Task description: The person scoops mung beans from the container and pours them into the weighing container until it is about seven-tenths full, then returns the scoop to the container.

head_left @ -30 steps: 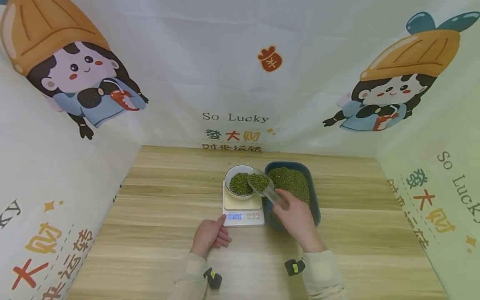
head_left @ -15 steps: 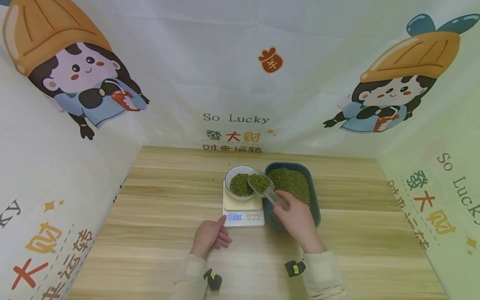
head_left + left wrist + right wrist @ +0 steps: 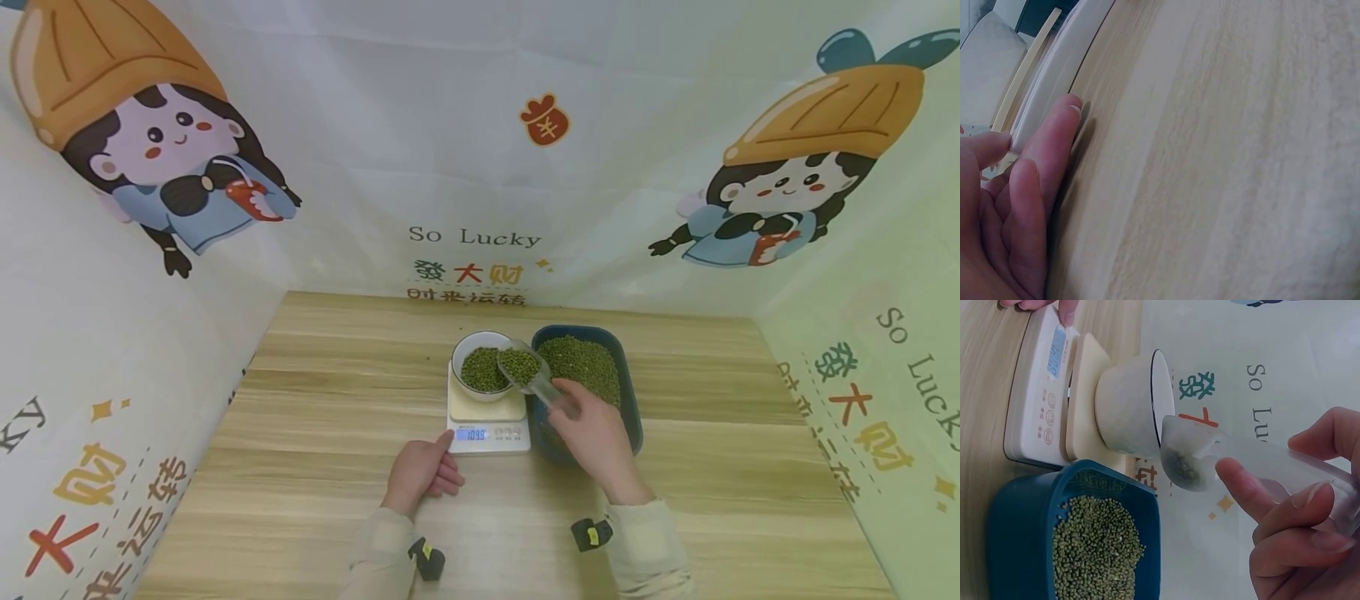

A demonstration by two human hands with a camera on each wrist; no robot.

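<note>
In the head view, my right hand (image 3: 596, 429) grips the handle of a clear scoop (image 3: 522, 367) filled with green mung beans. The scoop's lip rests at the right rim of a white bowl (image 3: 484, 393), which holds more beans. Under the bowl is a white kitchen scale (image 3: 487, 446) with a lit display. My left hand (image 3: 422, 475) lies at the scale's front left corner, its thumb touching the top edge. Seen from the left wrist, the index finger (image 3: 1054, 140) runs straight along the scale's side. From the right wrist, the scoop (image 3: 1194, 453) tilts against the bowl (image 3: 1129, 406).
A dark blue tub (image 3: 634, 417) of mung beans stands close against the scale's right side, below the right hand. Everything stands on a wooden table (image 3: 300, 467). Printed cloth walls (image 3: 450, 150) enclose the back and both sides.
The scale's displayed number rises, then drops back. Both hands and the scoop stay almost where they were, and the scoop still holds beans.
</note>
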